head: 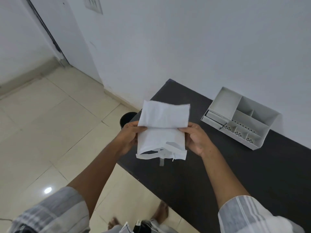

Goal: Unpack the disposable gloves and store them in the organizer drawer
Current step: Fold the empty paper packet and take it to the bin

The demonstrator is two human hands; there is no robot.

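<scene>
I hold a white plastic packet of disposable gloves (pixel 161 132) in the air over the left end of a dark table (pixel 218 174). My left hand (pixel 129 137) grips its left edge and my right hand (pixel 196 138) grips its right edge. The packet's upper part is folded over and its lower edge looks torn, with a thin strip hanging down. A white desk organizer (pixel 242 118) with several compartments stands on the table at the right, against the wall. Its small drawer (pixel 213 119) at the left side is pulled slightly out.
A dark round bin (pixel 127 119) stands on the tiled floor just left of the table's far corner. A white wall runs behind the table. My bare feet (pixel 161 212) show by the table's near edge.
</scene>
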